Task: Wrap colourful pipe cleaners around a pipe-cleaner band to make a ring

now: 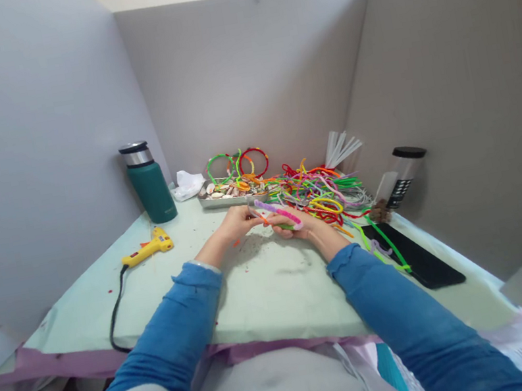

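Both hands meet over the middle of the pale green table cover. My right hand (296, 223) is closed around a pink and purple fuzzy pipe cleaner piece (284, 213), with a bit of green showing beneath it. My left hand (236, 224) is closed at its left end, fingertips pinched near a small grey and orange item (258, 214) too small to name. Just behind the hands lies a metal tray (236, 201) of small patterned pieces. A heap of colourful pipe cleaners (320, 189) spreads to the right of the tray.
A yellow glue gun (147, 246) with a black cord lies left, before a green bottle (153, 190). Fuzzy rings (253, 162) and crumpled white plastic (188, 184) stand behind. At right are white sticks (340, 147), a black flat object (421, 255) and a clear container (401, 177).
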Demonstrator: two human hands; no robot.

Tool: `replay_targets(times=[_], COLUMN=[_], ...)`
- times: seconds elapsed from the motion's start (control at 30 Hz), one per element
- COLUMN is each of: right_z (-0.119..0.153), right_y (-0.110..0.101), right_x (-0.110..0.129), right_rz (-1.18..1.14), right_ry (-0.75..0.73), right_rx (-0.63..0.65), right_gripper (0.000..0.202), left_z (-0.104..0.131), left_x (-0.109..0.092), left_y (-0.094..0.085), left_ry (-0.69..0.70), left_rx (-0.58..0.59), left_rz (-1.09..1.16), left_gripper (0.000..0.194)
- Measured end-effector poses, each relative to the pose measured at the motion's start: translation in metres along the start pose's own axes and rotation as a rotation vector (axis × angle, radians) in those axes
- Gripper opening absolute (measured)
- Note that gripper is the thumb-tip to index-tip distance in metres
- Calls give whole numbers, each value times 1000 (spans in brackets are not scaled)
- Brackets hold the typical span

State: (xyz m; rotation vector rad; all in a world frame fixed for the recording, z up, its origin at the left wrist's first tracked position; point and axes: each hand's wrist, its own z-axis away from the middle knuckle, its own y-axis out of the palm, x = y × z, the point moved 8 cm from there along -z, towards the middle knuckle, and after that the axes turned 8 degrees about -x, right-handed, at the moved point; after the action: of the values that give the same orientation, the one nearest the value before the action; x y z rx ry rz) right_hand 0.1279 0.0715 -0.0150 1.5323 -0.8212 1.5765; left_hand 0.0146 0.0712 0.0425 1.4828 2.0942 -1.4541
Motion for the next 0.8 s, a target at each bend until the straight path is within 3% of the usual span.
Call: replay_targets(times=[0.17, 0.27, 0.43, 0.8], right_z=[1, 1, 3, 8], right_y=[-4, -4, 1, 7], right_x=[4, 10, 22, 35], right_rz=[133, 261, 447, 623], right_ry=[-23, -113, -309, -476], right_rx=[-153, -204, -226, -311], right_gripper=[26, 28, 31, 26], left_z=[1, 1, 0, 2], left_x=[1, 6, 12, 22], left_y=[-4, -5, -4, -6], left_ry=[-22, -43, -40, -210], left_rx=[-28, -42, 1, -10], left_rz=[-138, -195, -163, -85], left_gripper=[24, 22, 26, 29])
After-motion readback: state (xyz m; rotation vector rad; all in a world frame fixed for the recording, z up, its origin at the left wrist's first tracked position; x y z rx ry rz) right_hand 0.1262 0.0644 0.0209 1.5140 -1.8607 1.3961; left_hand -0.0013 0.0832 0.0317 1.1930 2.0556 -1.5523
